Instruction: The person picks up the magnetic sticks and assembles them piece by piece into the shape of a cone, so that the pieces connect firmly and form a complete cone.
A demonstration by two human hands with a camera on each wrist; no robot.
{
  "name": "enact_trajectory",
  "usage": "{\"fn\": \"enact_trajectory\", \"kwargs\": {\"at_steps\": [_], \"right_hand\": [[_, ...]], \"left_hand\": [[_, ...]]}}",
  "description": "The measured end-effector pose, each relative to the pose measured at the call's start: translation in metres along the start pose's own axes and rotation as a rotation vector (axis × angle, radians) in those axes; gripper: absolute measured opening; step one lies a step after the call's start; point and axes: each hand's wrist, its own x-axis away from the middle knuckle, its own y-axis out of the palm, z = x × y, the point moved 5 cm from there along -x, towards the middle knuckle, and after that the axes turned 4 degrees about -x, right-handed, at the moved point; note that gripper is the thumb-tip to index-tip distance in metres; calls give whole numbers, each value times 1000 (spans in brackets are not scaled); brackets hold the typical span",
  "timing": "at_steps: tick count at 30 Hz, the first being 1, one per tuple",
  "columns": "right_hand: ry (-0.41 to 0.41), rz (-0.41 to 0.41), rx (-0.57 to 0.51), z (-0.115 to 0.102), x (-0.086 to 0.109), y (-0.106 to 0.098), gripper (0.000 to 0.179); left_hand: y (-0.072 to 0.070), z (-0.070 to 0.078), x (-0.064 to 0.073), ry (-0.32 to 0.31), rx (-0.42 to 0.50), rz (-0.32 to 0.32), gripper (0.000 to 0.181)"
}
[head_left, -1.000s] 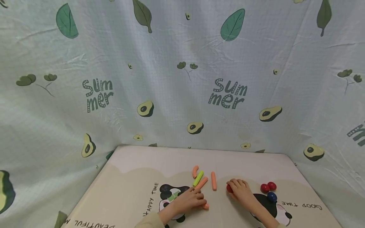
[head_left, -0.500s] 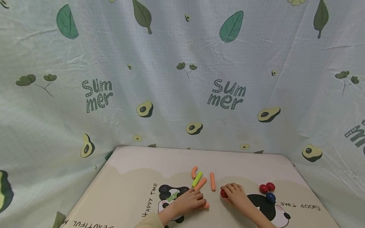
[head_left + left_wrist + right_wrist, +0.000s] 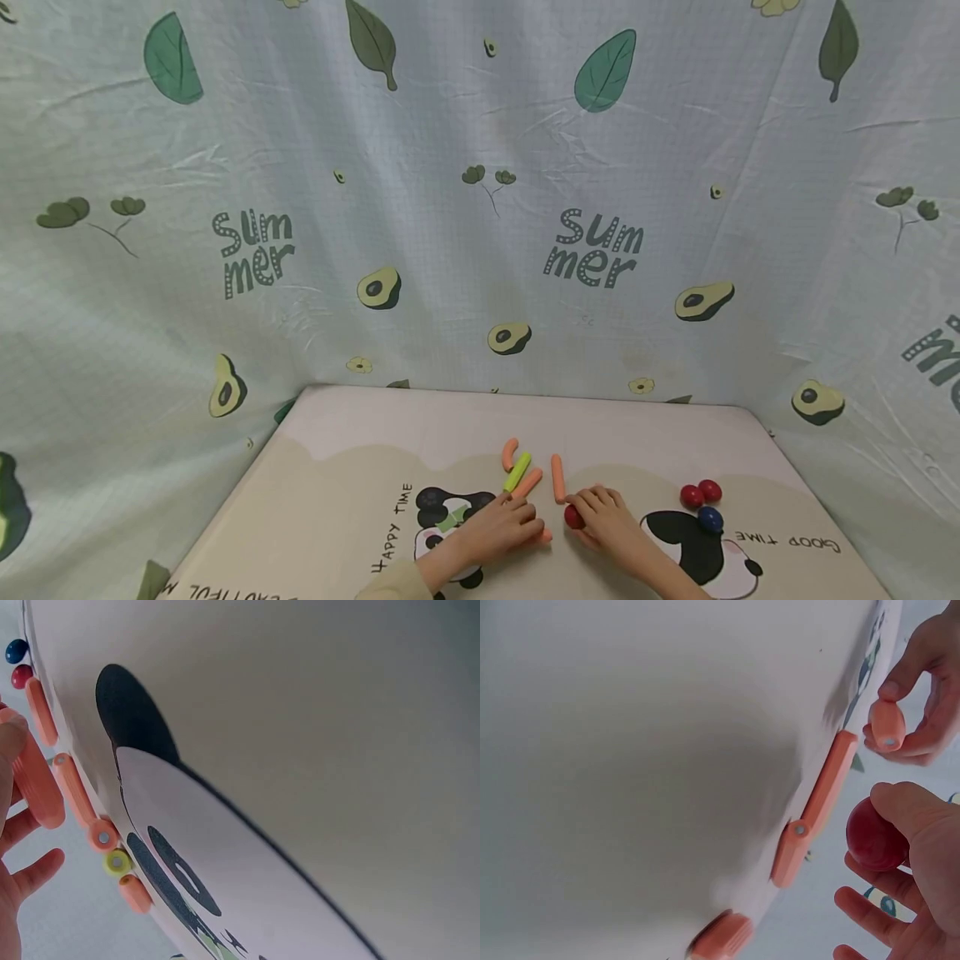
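In the head view my left hand [image 3: 495,532] stays low over the table, left of centre. Between its thumb and fingers it pinches a salmon magnetic stick [image 3: 39,784], whose end shows a small metal dot in the right wrist view. A short way to the right, my right hand [image 3: 611,527] grips a red ball [image 3: 876,836] with thumb and fingertips. The ball faces the held stick across a small gap. Just beyond the ball lies a straight salmon stick [image 3: 558,477]. Beyond my left fingers are a lime stick [image 3: 517,472], another salmon stick [image 3: 528,482] and a curved salmon piece [image 3: 509,455].
Two red balls [image 3: 692,497] and a blue ball [image 3: 710,520] sit together at the right of the table. The tabletop [image 3: 337,500] has printed pandas and lettering. A patterned curtain [image 3: 450,250] rises behind the table and at its sides.
My right hand has moved left with the red ball, nearer to my left hand. The left hand holds its stick in nearly the same place. The head view has shifted slightly.
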Motion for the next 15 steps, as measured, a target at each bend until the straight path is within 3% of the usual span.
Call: {"fn": "enact_trajectory", "kwargs": {"at_steps": [7,15], "right_hand": [[-3,-50,-58,-7,-4,-5,44],[-36,19,-48,-13,-5,-6,43]], "left_hand": [[1,-2,-2,-8,-49,43,12],[1,-2,-2,-10,-55,52,12]]}}
